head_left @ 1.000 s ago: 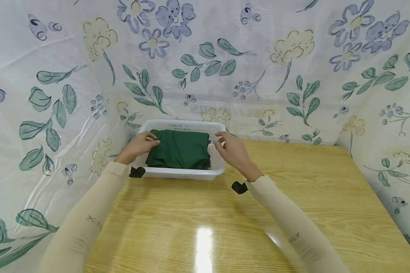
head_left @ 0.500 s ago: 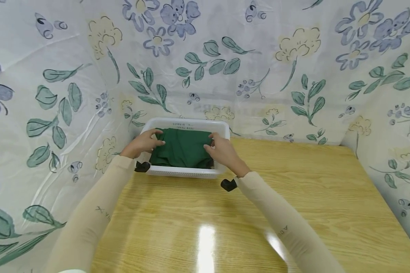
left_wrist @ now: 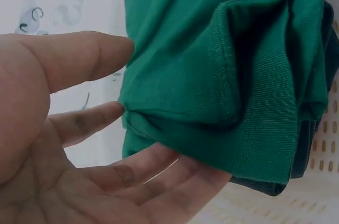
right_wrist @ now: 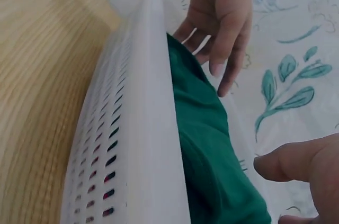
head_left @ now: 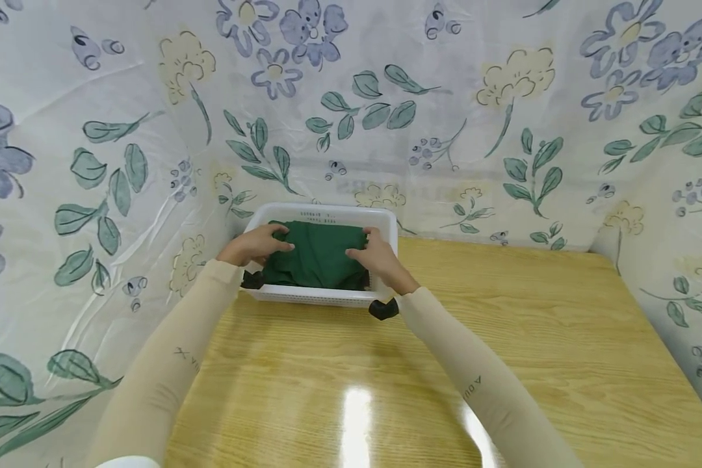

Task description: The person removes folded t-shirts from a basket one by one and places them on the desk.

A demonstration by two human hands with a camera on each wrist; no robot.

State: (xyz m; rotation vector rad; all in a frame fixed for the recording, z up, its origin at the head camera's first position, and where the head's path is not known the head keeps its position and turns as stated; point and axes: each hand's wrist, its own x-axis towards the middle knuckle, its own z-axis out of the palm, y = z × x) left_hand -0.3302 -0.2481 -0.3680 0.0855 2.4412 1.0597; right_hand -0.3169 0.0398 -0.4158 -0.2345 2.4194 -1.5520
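Green cloth, stitched along the hem: a folded garment (head_left: 322,253), kind unclear, lying between the left hand (head_left: 256,245) and the right hand (head_left: 380,255). At the left fingertips the fold puckers and gapes; darker cloth (left_wrist: 303,152) shows beneath it, just past them.

Weak point, as I judge it: those loose folds. A grip on the top layer alone could let the bundle fall open; an uneven pull between the hands could skew it. Fingers slid in too deep might drag the darker cloth along.

Left hand: thumb and fingers spread, no pinch. Thumb tip at the garment's edge, lower fingers fairly straight and tucked against the underside of the hem. Right hand: thumb held well apart from the fingers, at the garment's right end; cannot tell whether the fingertips touch cloth. Both forearms, in a cream left sleeve (head_left: 166,364) and right sleeve (head_left: 468,361), reach forward and converge.

Around the garment, below both hands: white plastic basket (head_left: 316,294), slotted walls, near right corner close by the right wrist. Wood-grain tabletop (head_left: 503,312) under it, running out right of the right hand. Farthest, beyond the fingertips: floral-printed sheet (head_left: 444,140), upright.
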